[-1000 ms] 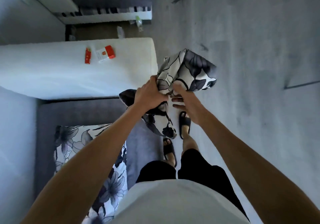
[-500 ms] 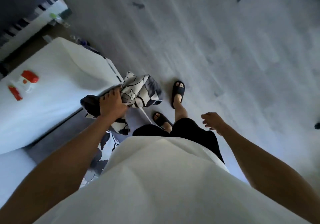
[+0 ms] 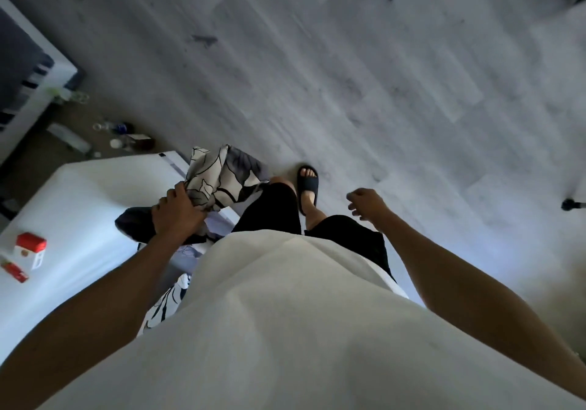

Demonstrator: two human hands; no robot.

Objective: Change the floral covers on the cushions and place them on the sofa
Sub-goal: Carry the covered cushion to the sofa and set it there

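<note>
My left hand (image 3: 177, 216) grips a bunched floral cover (image 3: 222, 178), white and grey with dark leaf outlines, beside the white sofa arm (image 3: 104, 194). Part of the cover hangs dark below my hand. My right hand (image 3: 364, 202) hangs free over the floor with loosely curled fingers and holds nothing. A floral cushion (image 3: 169, 306) lies on the sofa seat, mostly hidden behind my white shirt.
A red and white box (image 3: 30, 251) and a red lighter (image 3: 14, 271) lie on the sofa arm. Bottles and small items (image 3: 126, 140) clutter the floor by a white shelf unit (image 3: 35, 89). Grey plank floor (image 3: 380, 92) spreads to the right. My sandalled foot (image 3: 307, 187) steps forward.
My right hand let go of the cover and swung out to the right. My left hand alone keeps the cover. The view has turned right, away from the sofa, as I step.
</note>
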